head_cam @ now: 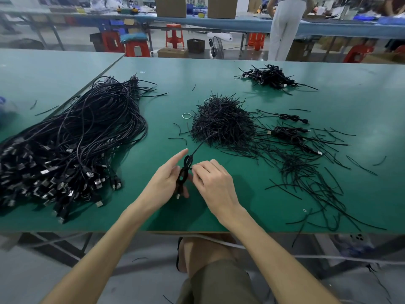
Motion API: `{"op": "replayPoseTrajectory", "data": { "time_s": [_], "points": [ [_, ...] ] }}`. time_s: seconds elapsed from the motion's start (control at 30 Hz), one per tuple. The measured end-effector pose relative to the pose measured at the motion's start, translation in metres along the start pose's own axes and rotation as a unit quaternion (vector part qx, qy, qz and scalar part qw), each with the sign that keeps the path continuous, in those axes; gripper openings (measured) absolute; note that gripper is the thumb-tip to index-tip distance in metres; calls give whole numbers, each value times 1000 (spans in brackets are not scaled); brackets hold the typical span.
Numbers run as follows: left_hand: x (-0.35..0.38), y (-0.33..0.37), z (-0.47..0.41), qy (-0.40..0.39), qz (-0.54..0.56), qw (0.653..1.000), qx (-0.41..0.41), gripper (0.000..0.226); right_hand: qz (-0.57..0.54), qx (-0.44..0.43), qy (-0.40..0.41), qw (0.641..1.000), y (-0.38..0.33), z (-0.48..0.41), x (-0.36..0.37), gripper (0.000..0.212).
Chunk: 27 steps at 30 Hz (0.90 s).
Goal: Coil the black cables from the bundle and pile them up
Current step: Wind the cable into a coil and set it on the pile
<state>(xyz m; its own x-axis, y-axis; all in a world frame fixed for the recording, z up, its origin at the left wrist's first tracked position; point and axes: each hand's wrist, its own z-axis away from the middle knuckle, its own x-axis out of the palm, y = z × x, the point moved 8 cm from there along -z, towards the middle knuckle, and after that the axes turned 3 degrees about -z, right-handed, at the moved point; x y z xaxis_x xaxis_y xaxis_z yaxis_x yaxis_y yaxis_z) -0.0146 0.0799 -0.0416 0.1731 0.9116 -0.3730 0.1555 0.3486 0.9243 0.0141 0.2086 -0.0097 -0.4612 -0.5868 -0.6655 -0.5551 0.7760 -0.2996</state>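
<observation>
— What's in your hands?

— One coiled cable point(184, 172), wound into a narrow figure of eight and held just above the green table point(361, 88), close to its near edge. My left hand point(167, 182) grips it from the left. The thumb and lower fingers curl round the loops, and the index finger sticks out straight. My right hand point(212, 181) pinches the coil at its waist with curled fingertips. A silver plug pokes out at the bottom of the coil.

— And the thin line going up from it?

— A black strand runs from the top of the coil to the edge of the heap of twist ties point(221, 121) in the middle of the table. I can't tell whether it's a tie or the cable's own tail.

— Where are the other cables?

— The bundle point(87, 132) lies to my left, long loose black cables with their USB plugs point(43, 172) crowded at the near end. The pile of finished coils point(269, 76) sits at the far right, well apart from my hands. A few more coiled cables point(289, 117) lie singly just right of the heap. Loose ties point(306, 176) are scattered over the right side of the table.

— Anything else?

— A pale ring point(186, 115) just left of the heap. Beyond the table there are red stools point(174, 37), cardboard boxes point(170, 6) on a further bench, and a person in white trousers point(285, 29) standing with their back to me.
</observation>
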Motion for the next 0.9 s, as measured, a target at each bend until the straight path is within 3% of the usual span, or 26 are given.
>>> {"op": "replayPoseTrajectory", "data": {
  "time_s": [0.17,0.4,0.6,0.73,0.9],
  "points": [
    [1,2,6,-62,66,996,7,66,-5,1,0,1000,1,0,-1,7],
    [-6,9,8,-62,-120,988,72,93,-28,-5,-7,1000,2,1,1,12],
    [-12,13,7,-7,-280,956,86,60,-46,-35,-10,998,-3,1,0,8],
    [-19,17,9,38,-296,951,78,33,-89,-26,-32,995,-1,2,-1,23],
    [-23,26,8,96,-303,943,96,14,-130,5,-9,991,4,0,-6,22]
  ]
}}
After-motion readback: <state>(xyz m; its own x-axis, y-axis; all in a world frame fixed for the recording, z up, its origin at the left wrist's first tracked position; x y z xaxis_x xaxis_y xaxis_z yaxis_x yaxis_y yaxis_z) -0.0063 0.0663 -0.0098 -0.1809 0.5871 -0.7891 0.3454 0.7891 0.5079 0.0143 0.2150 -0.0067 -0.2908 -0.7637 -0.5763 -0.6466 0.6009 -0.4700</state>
